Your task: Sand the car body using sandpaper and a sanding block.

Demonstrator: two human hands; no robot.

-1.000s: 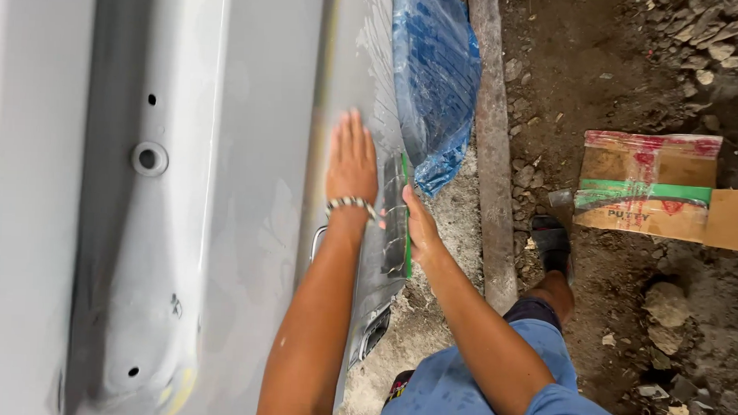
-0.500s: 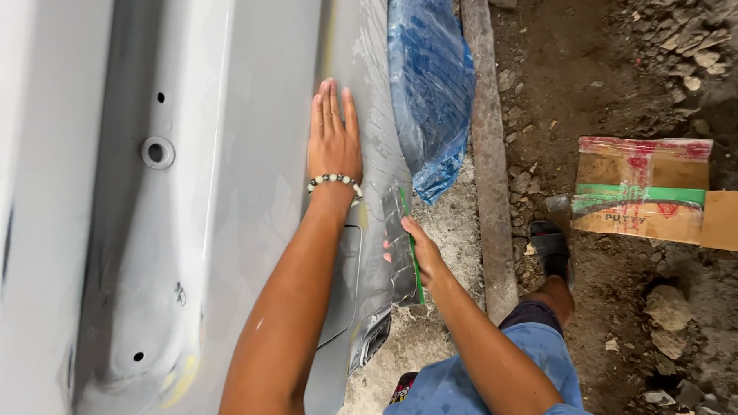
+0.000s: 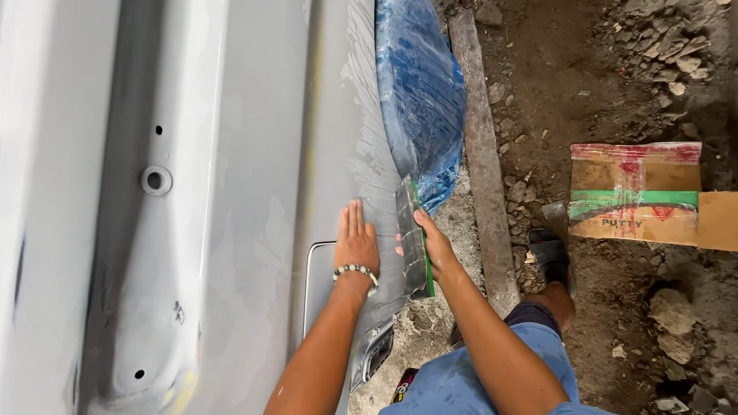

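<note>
My left hand (image 3: 356, 242) lies flat, fingers together, on the grey primed car body panel (image 3: 222, 186), just beside a rectangular recess (image 3: 317, 283); a bead bracelet (image 3: 355, 272) circles that wrist. My right hand (image 3: 435, 244) grips a long green sanding block (image 3: 413, 238) faced with grey paper, held against the panel's right edge. The two hands are a few centimetres apart.
A blue plastic-wrapped part (image 3: 422, 87) sits at the panel's upper right. A wooden plank (image 3: 485, 162) runs along the dirt ground. A cardboard box (image 3: 639, 192) with red and green tape lies to the right, among stones. My sandalled foot (image 3: 551, 255) and blue shorts (image 3: 477, 391) are below.
My left hand slid up the panel, then back down to beside the recess. My right hand with the sanding block has shifted up along the panel's edge.
</note>
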